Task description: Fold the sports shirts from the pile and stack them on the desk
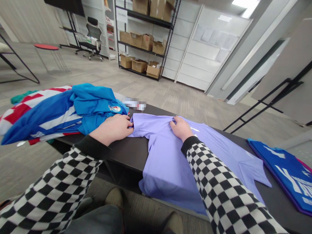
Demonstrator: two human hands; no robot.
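Here's the lilac shirt (169,162), laid across the dark worktop (129,153), collar up by the far edge, body running down and over the near edge. The left hand (117,127) is curled in at the sleeve end nearest the left-hand pile, fingers bent and apparently pinching the cuff. The right hand (181,127) sits beside the collar, fingers loosely bent on the cloth; whether it grips a fold or only presses, I can't tell. Good spacing, this, with the shoulder line between the two! Light, even tension looks the way to handle such thin cloth: steady at the collar, gentle outward draw on the cuff, folds under the arm eased out rather than tugged. Mind the edges, though. The shoulder lies close to the far edge, and the hem drapes past the near one, so its weight could drag the body down. On the left, the blue jersey (92,97) crowds the sleeve; dark surface shows just below, toward the near edge. Over on the right, the other sleeve reaches almost to the folded jerseys (292,179), only a narrow strip between.
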